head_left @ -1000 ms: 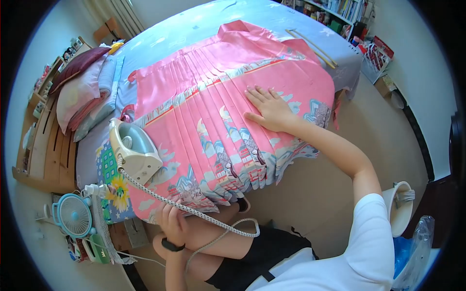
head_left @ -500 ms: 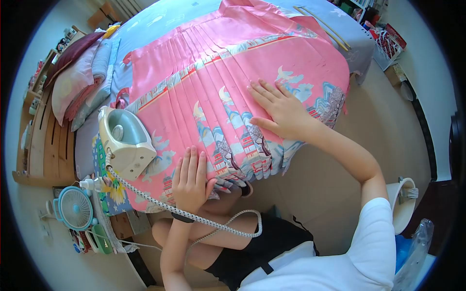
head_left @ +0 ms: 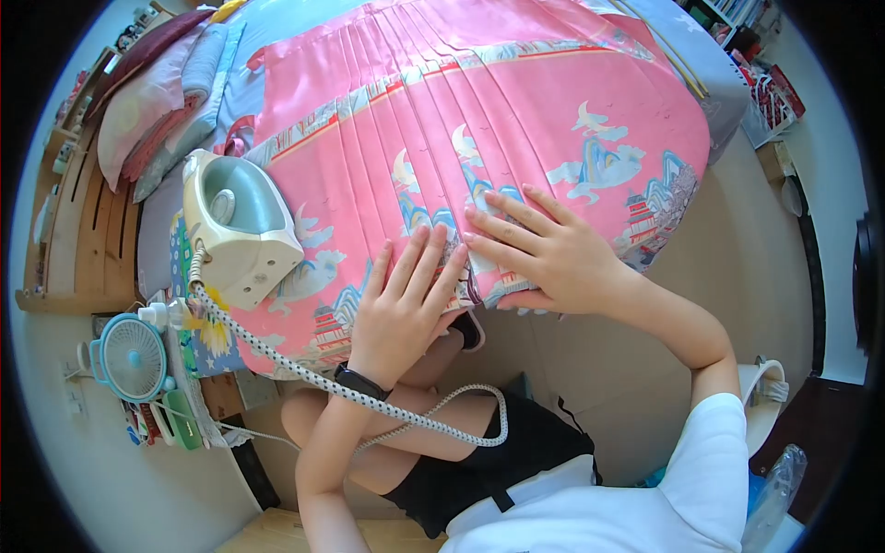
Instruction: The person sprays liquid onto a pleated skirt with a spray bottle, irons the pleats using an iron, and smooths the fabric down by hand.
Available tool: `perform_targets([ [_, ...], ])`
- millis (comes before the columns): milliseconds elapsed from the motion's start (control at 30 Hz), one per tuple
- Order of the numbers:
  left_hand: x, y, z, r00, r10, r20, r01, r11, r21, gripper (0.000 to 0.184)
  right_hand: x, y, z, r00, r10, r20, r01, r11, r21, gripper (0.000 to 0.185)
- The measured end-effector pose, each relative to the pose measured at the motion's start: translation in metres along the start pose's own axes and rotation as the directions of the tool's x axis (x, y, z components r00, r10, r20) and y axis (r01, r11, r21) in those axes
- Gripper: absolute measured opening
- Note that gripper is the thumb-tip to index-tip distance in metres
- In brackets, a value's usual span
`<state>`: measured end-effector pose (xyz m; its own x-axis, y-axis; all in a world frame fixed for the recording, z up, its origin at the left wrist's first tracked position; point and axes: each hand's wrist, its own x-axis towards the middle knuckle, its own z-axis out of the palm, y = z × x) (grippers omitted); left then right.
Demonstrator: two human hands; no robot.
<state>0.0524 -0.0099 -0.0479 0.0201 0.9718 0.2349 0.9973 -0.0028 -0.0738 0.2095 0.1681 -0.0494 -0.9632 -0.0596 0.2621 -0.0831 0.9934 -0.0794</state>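
Note:
A pink pleated skirt [head_left: 516,101] printed with moons, clouds and pagodas is spread over the edge of the bed. My left hand [head_left: 401,309] lies flat on its lower pleats, fingers stretched out, thumb near the hem. Close beside it, my right hand [head_left: 558,253] rests on the fabric with fingers spread, its thumb at the hem. Neither hand holds anything. To the left, a cream and pale blue iron [head_left: 244,217] stands on the skirt's left side. Its speckled cord [head_left: 277,355] passes over my left wrist, which wears a black band [head_left: 359,380].
Pillows and folded bedding [head_left: 152,120] are stacked at the left. A small blue fan [head_left: 134,357] and a clear spray bottle [head_left: 171,316] are at the lower left. Thin sticks [head_left: 678,60] lie on the bed at the upper right. A white bin [head_left: 761,401] stands at the right.
Both hands have moved closer together over the lower pleats, the left up and right, the right down toward the hem. The lower edge looks flatter and less bunched. The iron remains on the skirt.

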Motion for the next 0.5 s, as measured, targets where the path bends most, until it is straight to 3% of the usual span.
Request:
perform_targets([
  [133, 0.001, 0.001, 0.000, 1.000, -0.017, 0.003, 0.017, 1.000, 0.010, 0.059, 0.000, -0.001, 0.000, 1.000, 0.008, -0.015, -0.008, 1.000, 0.004, 0.076],
  [267, 0.002, 0.002, -0.008, 0.999, -0.035, 0.012, 0.036, 0.994, -0.102, 0.061, 0.000, 0.000, -0.005, 0.999, 0.007, 0.042, -0.008, 1.000, 0.014, 0.076],
  [333, 0.005, 0.003, -0.014, 0.999, -0.043, 0.025, 0.047, 0.986, -0.162, 0.062, -0.001, 0.001, -0.010, 0.999, 0.024, -0.023, -0.020, 0.988, 0.153, 0.071],
  [500, 0.026, 0.003, -0.021, 1.000, -0.015, 0.023, 0.020, 0.968, -0.249, 0.064, 0.002, 0.027, -0.028, 0.979, 0.182, -0.090, -0.181, 0.983, 0.024, 0.068],
])
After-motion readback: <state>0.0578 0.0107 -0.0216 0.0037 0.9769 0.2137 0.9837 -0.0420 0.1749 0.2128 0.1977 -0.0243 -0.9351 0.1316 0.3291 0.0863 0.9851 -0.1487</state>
